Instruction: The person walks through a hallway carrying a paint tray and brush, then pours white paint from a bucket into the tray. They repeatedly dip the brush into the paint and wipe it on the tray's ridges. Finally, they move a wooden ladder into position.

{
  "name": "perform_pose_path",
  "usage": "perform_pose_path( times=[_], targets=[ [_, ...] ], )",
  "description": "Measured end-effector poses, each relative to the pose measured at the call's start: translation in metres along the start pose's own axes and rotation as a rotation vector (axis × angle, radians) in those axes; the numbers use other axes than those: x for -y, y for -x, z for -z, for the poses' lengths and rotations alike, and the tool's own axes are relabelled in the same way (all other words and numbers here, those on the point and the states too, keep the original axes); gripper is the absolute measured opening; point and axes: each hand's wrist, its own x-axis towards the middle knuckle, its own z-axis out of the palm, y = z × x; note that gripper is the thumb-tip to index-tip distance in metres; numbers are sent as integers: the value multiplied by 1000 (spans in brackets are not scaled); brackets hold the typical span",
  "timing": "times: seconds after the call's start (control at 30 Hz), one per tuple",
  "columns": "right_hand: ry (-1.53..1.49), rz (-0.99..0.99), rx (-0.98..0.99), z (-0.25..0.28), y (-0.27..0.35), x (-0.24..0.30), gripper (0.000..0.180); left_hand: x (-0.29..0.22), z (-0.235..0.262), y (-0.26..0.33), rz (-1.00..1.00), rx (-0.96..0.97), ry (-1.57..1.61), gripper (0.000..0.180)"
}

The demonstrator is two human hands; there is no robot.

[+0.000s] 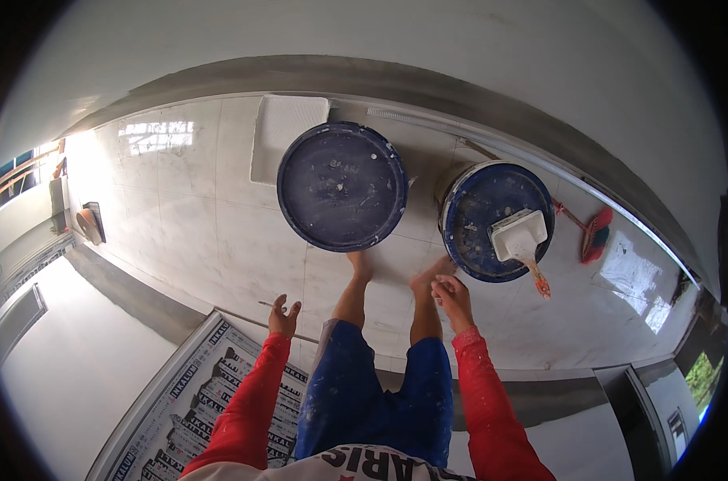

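Left hand (284,315) open, empty, by printed door wrap (208,401); right hand (452,297) loosely curled, empty, nr blue bucket (492,220).

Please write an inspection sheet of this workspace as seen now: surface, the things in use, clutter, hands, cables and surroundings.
Surface: pale tiled floor, glossy, with reflections of light.
Job's things: closed blue bucket with paint-spattered lid; second blue bucket to its right, a white brush with orange handle lying on its lid; white roller tray behind the first bucket.
Clutter: red broom head near the wall; printed sheet at lower left.
Hands: left hand open, empty; right hand loosely curled, holding nothing visible, nearest the second bucket.
Cables: nothing seen.
Surroundings: white wall with grey base strip; bare feet on the floor; bright window at far left.
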Motion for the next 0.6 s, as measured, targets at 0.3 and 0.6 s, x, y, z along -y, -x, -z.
perform_pose_path(
  times=[0.3,0.6],
  targets=[
    [197,285,-416,-142,-90,63,52,-103,-58,-74,37,-98,490,66],
    [570,245,-663,-159,-80,75,53,-137,-61,-119,228,-141,536,57]
  ],
)
